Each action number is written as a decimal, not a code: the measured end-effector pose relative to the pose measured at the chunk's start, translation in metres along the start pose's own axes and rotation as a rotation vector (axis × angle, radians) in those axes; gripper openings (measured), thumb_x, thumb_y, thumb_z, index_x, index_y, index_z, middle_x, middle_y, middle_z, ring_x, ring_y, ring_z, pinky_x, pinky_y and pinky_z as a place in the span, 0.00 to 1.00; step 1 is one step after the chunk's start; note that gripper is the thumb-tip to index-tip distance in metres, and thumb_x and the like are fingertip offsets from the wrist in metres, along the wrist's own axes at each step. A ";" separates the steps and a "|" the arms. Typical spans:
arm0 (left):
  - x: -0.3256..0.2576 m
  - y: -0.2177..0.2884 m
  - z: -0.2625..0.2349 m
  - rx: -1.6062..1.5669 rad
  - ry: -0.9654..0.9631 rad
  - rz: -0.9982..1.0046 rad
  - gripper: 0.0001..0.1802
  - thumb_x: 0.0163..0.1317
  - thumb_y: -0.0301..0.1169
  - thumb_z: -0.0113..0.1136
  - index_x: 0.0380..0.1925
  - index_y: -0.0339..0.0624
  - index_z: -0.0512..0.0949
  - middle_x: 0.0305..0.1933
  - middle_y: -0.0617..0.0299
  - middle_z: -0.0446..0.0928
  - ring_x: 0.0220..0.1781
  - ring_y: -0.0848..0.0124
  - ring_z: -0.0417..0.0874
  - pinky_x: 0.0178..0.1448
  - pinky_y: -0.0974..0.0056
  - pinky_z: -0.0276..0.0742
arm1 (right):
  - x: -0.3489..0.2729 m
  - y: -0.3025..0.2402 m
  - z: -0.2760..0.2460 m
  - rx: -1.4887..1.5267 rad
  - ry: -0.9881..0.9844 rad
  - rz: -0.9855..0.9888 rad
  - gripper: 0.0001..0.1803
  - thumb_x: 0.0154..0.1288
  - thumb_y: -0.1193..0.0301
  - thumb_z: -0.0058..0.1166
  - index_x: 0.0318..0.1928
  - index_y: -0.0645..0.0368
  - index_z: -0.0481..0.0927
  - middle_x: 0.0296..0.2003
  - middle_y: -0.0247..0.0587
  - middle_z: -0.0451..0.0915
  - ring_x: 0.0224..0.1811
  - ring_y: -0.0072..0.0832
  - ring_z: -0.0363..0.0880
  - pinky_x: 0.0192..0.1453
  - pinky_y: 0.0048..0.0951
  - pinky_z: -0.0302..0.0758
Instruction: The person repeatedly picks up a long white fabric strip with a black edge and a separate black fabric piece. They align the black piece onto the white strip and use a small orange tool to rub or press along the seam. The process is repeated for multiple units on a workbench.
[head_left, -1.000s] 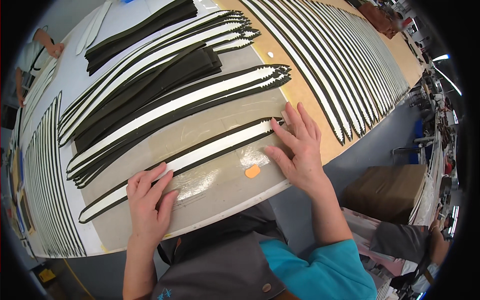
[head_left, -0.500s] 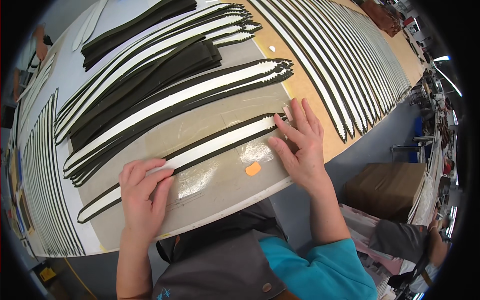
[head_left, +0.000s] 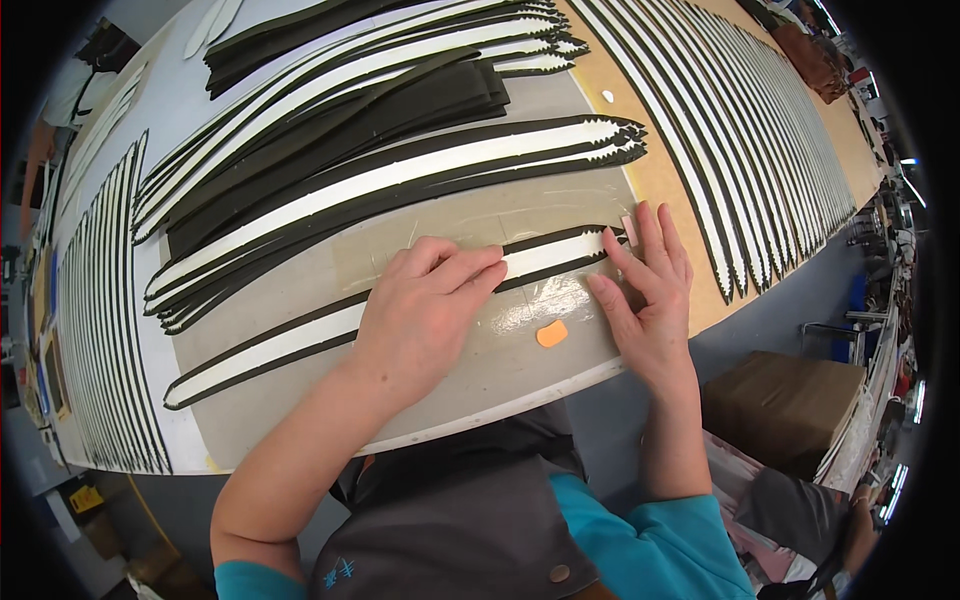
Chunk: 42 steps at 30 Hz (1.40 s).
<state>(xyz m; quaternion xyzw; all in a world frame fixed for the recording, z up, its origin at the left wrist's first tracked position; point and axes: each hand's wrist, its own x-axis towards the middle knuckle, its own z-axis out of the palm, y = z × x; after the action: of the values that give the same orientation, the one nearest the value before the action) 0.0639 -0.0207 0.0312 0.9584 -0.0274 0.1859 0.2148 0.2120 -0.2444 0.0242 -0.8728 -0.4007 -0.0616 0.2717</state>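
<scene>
Grey-topped worktable point(head_left: 260, 425), one black-edged white strip point(head_left: 285, 347) slanting across the frame's centre under two hands.
At mid-frame the left hand point(head_left: 420, 315) bunches its fingertips together over the strip, though whether they pinch it I cannot tell; the right hand point(head_left: 650, 300), right of centre, spreads its fingers apart at the jagged end, beside an orange piece point(head_left: 551, 334). Stacked strips point(head_left: 400, 169) lie upper left, rowed strips point(head_left: 740, 150) upper right.

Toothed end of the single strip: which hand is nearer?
Right. The right hand has a fingertip at the toothed end; the left hand is farther left along the strip.
</scene>
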 end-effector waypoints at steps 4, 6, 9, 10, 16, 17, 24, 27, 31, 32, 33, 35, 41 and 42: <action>-0.002 0.004 0.002 0.013 0.044 -0.003 0.20 0.55 0.21 0.64 0.50 0.38 0.86 0.58 0.64 0.84 0.49 0.59 0.78 0.54 0.58 0.78 | -0.001 0.001 0.000 0.003 -0.006 0.003 0.23 0.64 0.66 0.71 0.59 0.57 0.87 0.74 0.60 0.69 0.82 0.54 0.57 0.80 0.50 0.53; -0.003 0.004 0.002 0.007 0.038 -0.011 0.21 0.54 0.22 0.64 0.50 0.40 0.87 0.58 0.65 0.84 0.49 0.59 0.78 0.55 0.58 0.78 | -0.001 0.002 -0.001 0.004 -0.010 -0.003 0.23 0.64 0.66 0.71 0.59 0.57 0.87 0.74 0.59 0.69 0.82 0.55 0.56 0.79 0.50 0.54; -0.003 -0.002 0.002 -0.022 0.024 -0.015 0.22 0.53 0.21 0.63 0.50 0.42 0.87 0.58 0.66 0.83 0.50 0.59 0.78 0.56 0.58 0.78 | 0.000 0.004 0.000 0.007 -0.005 -0.022 0.22 0.63 0.66 0.72 0.58 0.57 0.88 0.75 0.58 0.67 0.82 0.55 0.56 0.79 0.51 0.54; -0.003 -0.004 0.003 -0.037 0.021 -0.017 0.22 0.53 0.21 0.63 0.50 0.42 0.87 0.58 0.66 0.83 0.50 0.59 0.77 0.56 0.58 0.79 | 0.000 0.004 0.000 0.004 0.004 -0.032 0.23 0.63 0.66 0.72 0.58 0.56 0.88 0.76 0.57 0.67 0.82 0.55 0.55 0.80 0.51 0.53; -0.006 -0.004 0.004 -0.105 0.040 -0.032 0.21 0.54 0.20 0.62 0.49 0.42 0.87 0.57 0.69 0.83 0.54 0.61 0.77 0.59 0.58 0.78 | 0.021 0.002 -0.011 -0.091 -0.019 -0.097 0.23 0.58 0.64 0.76 0.53 0.56 0.85 0.72 0.52 0.71 0.81 0.55 0.57 0.80 0.54 0.49; -0.006 -0.004 0.005 -0.097 0.045 -0.025 0.21 0.54 0.20 0.61 0.49 0.42 0.86 0.57 0.70 0.83 0.54 0.62 0.77 0.59 0.58 0.77 | 0.028 0.003 -0.013 -0.107 -0.026 -0.111 0.23 0.57 0.63 0.77 0.51 0.57 0.84 0.70 0.51 0.74 0.81 0.54 0.58 0.80 0.54 0.49; -0.009 -0.005 0.006 -0.034 -0.016 -0.007 0.23 0.54 0.21 0.62 0.53 0.43 0.84 0.57 0.70 0.81 0.58 0.64 0.76 0.63 0.59 0.74 | 0.053 -0.005 -0.029 0.259 -0.149 0.114 0.21 0.54 0.72 0.79 0.46 0.59 0.81 0.47 0.43 0.87 0.59 0.33 0.83 0.68 0.40 0.72; -0.008 -0.008 0.008 -0.076 0.026 0.021 0.23 0.55 0.21 0.62 0.53 0.43 0.84 0.57 0.70 0.81 0.58 0.64 0.76 0.64 0.59 0.74 | 0.037 -0.027 -0.024 0.854 -0.086 0.372 0.18 0.60 0.81 0.72 0.50 0.68 0.82 0.43 0.42 0.89 0.45 0.23 0.86 0.55 0.26 0.80; -0.010 -0.013 0.008 -0.043 0.003 0.039 0.22 0.56 0.22 0.61 0.53 0.43 0.84 0.57 0.70 0.81 0.59 0.64 0.76 0.64 0.59 0.74 | 0.025 -0.046 0.020 0.703 -0.004 0.337 0.16 0.63 0.80 0.71 0.51 0.68 0.85 0.46 0.41 0.89 0.47 0.23 0.86 0.55 0.25 0.79; -0.011 -0.014 0.009 -0.051 0.001 0.038 0.22 0.56 0.22 0.61 0.52 0.43 0.84 0.57 0.70 0.81 0.59 0.64 0.76 0.64 0.59 0.74 | 0.025 -0.050 0.026 0.681 0.004 0.320 0.15 0.63 0.80 0.71 0.50 0.68 0.85 0.46 0.41 0.89 0.47 0.23 0.86 0.55 0.26 0.80; -0.011 -0.014 0.010 -0.061 0.005 0.034 0.21 0.56 0.22 0.61 0.52 0.43 0.84 0.57 0.70 0.81 0.59 0.64 0.76 0.64 0.59 0.74 | 0.026 -0.054 0.028 0.655 0.008 0.298 0.15 0.63 0.80 0.71 0.50 0.68 0.86 0.46 0.41 0.89 0.47 0.23 0.86 0.55 0.26 0.80; -0.011 -0.015 0.011 -0.079 0.009 0.031 0.20 0.57 0.23 0.60 0.51 0.43 0.84 0.56 0.70 0.81 0.59 0.65 0.76 0.64 0.59 0.74 | 0.026 -0.058 0.030 0.643 0.015 0.256 0.15 0.63 0.80 0.71 0.50 0.67 0.86 0.45 0.40 0.89 0.47 0.22 0.86 0.54 0.26 0.80; -0.009 -0.016 0.015 -0.110 0.028 0.027 0.18 0.58 0.24 0.60 0.49 0.44 0.85 0.53 0.71 0.81 0.58 0.65 0.76 0.63 0.59 0.75 | 0.031 -0.066 0.027 0.529 0.006 0.183 0.13 0.63 0.81 0.70 0.49 0.66 0.86 0.43 0.40 0.89 0.46 0.22 0.86 0.54 0.26 0.80; -0.010 -0.016 0.015 -0.116 0.032 0.027 0.18 0.57 0.24 0.59 0.49 0.45 0.85 0.52 0.71 0.81 0.58 0.65 0.76 0.63 0.59 0.75 | 0.031 -0.066 0.028 0.525 0.008 0.183 0.12 0.63 0.81 0.70 0.47 0.66 0.86 0.42 0.39 0.90 0.45 0.22 0.87 0.56 0.27 0.80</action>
<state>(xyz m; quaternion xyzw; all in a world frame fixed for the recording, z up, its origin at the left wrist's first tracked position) 0.0624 -0.0124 0.0085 0.9408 -0.0476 0.2021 0.2678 0.1812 -0.1737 0.0390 -0.8049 -0.3212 0.0660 0.4946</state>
